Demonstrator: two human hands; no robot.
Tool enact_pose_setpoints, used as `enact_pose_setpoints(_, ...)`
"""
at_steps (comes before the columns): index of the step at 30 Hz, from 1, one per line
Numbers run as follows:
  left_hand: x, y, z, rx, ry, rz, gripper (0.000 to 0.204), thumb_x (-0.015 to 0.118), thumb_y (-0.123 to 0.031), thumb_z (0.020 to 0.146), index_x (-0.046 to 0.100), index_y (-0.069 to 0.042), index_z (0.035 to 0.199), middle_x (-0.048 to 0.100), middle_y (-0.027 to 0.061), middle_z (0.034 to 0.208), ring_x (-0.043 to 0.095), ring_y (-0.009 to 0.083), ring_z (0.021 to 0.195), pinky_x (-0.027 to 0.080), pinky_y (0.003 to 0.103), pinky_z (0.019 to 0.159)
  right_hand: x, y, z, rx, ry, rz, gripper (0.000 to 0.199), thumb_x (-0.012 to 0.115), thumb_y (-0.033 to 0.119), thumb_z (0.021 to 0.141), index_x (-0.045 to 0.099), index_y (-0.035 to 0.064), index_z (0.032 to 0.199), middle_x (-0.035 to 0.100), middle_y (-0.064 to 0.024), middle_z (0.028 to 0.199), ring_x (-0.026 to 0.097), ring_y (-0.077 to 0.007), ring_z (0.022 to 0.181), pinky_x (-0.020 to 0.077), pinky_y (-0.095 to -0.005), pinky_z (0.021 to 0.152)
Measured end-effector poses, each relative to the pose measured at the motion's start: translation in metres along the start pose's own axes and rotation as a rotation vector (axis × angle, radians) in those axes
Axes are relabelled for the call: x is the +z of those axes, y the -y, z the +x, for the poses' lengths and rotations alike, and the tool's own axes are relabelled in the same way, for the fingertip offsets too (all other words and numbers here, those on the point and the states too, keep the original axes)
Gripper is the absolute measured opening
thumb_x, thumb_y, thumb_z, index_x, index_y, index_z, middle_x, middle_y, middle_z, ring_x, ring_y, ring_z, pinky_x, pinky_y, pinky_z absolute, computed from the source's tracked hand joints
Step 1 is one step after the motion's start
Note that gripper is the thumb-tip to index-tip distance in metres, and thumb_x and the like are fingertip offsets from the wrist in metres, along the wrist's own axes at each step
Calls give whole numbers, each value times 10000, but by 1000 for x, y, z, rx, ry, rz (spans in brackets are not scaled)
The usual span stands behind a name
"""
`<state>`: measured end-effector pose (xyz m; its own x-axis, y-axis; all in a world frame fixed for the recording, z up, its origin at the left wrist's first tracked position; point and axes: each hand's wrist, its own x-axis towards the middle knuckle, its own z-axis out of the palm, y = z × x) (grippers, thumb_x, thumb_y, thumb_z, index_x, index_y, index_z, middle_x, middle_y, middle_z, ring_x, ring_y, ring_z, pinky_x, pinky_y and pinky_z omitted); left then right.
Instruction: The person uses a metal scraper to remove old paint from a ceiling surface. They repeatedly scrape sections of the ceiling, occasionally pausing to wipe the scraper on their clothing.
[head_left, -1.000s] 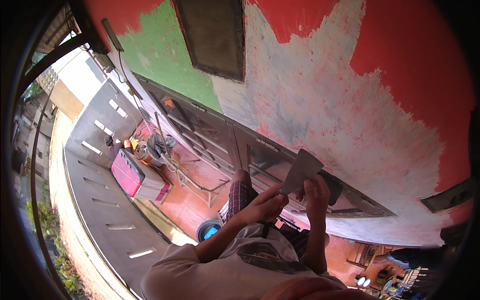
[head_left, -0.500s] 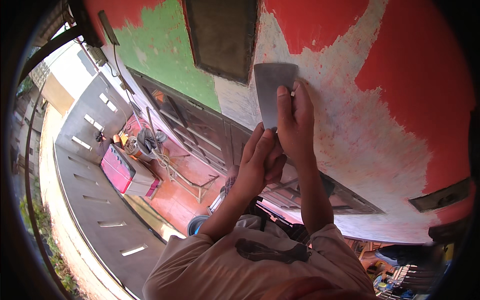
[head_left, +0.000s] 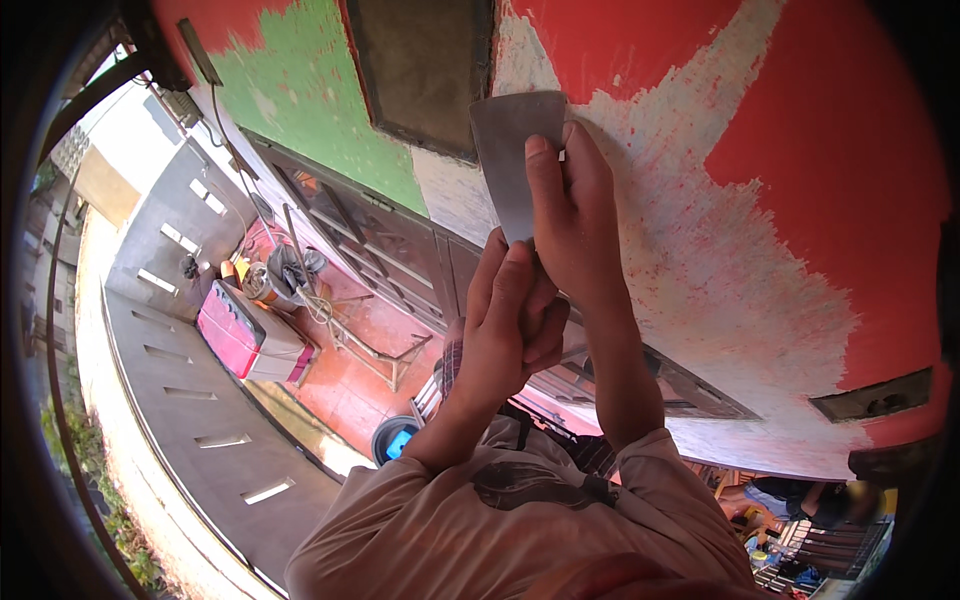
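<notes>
A wide grey scraper blade (head_left: 505, 160) lies against the wall, its broad edge at the top beside a dark framed panel (head_left: 425, 75). My left hand (head_left: 510, 320) is closed around the scraper's lower end, where the handle is hidden by fingers. My right hand (head_left: 578, 205) grips the blade's right side, with the thumb laid flat on its face. Around the blade the wall is a scraped whitish patch (head_left: 690, 230) streaked with pink. Red paint (head_left: 840, 170) with ragged edges borders it to the right and above; green paint (head_left: 320, 110) covers the left.
A dark barred window (head_left: 390, 240) runs along the wall at left. Below are a pink-and-white appliance-like box (head_left: 240, 335), a metal frame (head_left: 385, 365) and a dark bucket (head_left: 392, 440) with something blue inside. Another person (head_left: 810, 500) is at the lower right.
Both hands have pushed the scraper up and slightly left along the wall, bringing its edge closer to the dark panel. The grip looks the same.
</notes>
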<state>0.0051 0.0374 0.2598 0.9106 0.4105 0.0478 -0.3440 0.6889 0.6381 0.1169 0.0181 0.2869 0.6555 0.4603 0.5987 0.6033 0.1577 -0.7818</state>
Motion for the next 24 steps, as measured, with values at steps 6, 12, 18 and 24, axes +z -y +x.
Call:
enact_pose_setpoints(6, -2, -4, -7, -33, -26, -15, 225, 356, -314, 1056, 459, -143, 1159, 436, -43, 731, 309, 31, 388, 215, 169, 293, 2, 3, -1, 36, -10, 22, 231, 491, 157, 1000, 407, 20, 833, 466, -97, 570, 455, -150, 485, 340, -358, 471)
enact_pose_setpoints(12, -6, -4, -3, -33, 17, 40, 234, 349, -317, 1067, 443, -154, 1206, 414, -46, 747, 301, 38, 409, 212, 191, 329, 3, 1, -2, 34, -39, -36, 221, 496, 155, 992, 419, 6, 849, 480, -134, 572, 485, -209, 484, 352, -372, 480)
enact_pose_setpoints(18, -4, -5, 3, 1, 43, -30, 199, 352, -310, 1062, 458, -153, 1120, 418, -46, 753, 296, 31, 402, 215, 177, 317, 5, 4, 2, 44, -44, -3, 269, 500, 213, 1023, 433, 34, 834, 395, -8, 644, 372, -71, 586, 329, -289, 509)
enact_pose_setpoints(24, 2, -14, 10, 78, 59, -54, 200, 370, -315, 1053, 474, -145, 1036, 411, -54, 736, 288, 20, 381, 213, 165, 285, 9, 19, 18, -25, -32, -21, 180, 483, 151, 977, 473, -22, 928, 538, -178, 680, 561, -276, 587, 417, -407, 560)
